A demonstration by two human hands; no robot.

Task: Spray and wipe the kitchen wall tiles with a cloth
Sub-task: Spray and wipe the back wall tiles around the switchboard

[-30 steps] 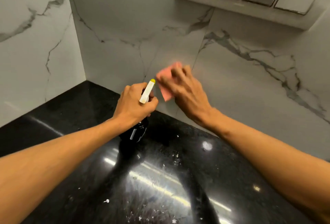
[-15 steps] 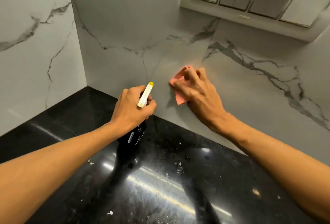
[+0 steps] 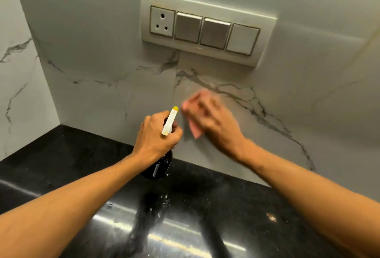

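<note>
Cloth: rub the wall tiles hard with the flat right hand; left hand grips the spray bottle.

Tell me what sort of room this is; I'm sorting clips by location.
Probably a home kitchen: a polished black countertop meets marble-look wall tiles under a socket-and-switch panel. The left hand grips a spray bottle; the right hand presses a pink cloth to the tiles.
</note>
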